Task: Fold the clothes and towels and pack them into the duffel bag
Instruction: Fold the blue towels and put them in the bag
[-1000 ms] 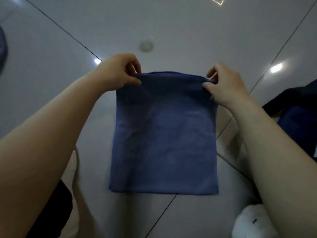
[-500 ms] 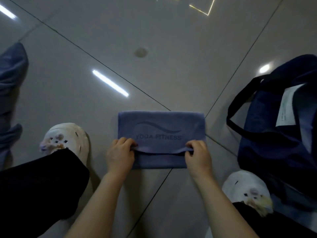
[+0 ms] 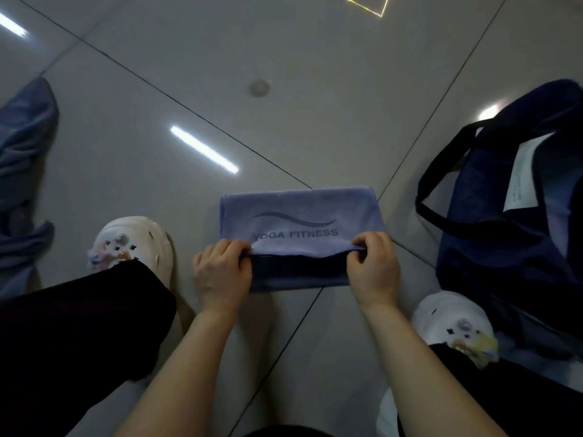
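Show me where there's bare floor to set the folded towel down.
Open tile beyond the folded blue towel, up to the round floor mark. Crowded sides: navy duffel bag right, crumpled blue cloth left, white clogs near.

A: What colour is the towel (image 3: 299, 216)?
B: Lavender blue, with a darker blue wave and "YOGA FITNESS" printed on it.
A: And the duffel bag (image 3: 511, 222) at three o'clock?
B: Deep navy, black straps, a white label.
A: The floor (image 3: 315, 89)?
B: Glossy pale grey tiles with thin dark seams and bright white light streaks.
A: The clogs (image 3: 132, 244)?
B: White, dotted with pastel pink, yellow and lilac charms. Trousers (image 3: 72, 326) are black.
A: At nine o'clock?
B: A crumpled cloth (image 3: 22, 171) in dusty blue.
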### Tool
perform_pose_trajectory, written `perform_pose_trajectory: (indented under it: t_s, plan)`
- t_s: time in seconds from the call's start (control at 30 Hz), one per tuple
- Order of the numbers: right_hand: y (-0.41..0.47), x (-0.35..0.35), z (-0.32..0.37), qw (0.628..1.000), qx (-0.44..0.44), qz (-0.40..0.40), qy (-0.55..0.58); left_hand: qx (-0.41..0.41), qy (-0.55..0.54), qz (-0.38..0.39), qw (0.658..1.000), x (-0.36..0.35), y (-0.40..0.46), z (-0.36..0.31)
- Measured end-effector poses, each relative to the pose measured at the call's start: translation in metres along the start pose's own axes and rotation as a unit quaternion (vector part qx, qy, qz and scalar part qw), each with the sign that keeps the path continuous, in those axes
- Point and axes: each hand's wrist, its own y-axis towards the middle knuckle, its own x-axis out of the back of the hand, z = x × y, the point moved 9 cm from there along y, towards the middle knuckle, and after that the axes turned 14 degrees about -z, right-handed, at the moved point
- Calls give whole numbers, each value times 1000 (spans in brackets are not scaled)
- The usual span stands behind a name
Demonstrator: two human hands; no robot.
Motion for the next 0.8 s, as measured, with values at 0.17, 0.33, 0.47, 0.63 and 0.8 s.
perform_pose_trajectory:
  t_s: [0.17,0.33,0.47,0.63,0.8]
  plan:
    - [-23,3,-15,999,-22,1,-29,-30,3,50,998,-6,-29,11]
    - [-44,-19,-34,989,-3,128,-76,-39,-6,115,993,-31,-57,20]
    - [-48,-24,-38,979,43,164,-116,-58,-31,122,990,-37,-58,20]
    - [-47,-8,-56,979,21,130,-157,-112,-32,102,988,-36,-61,19]
    - [-42,-9,-59,968,77,184,-150,-174,-15,88,981,-39,-68,18]
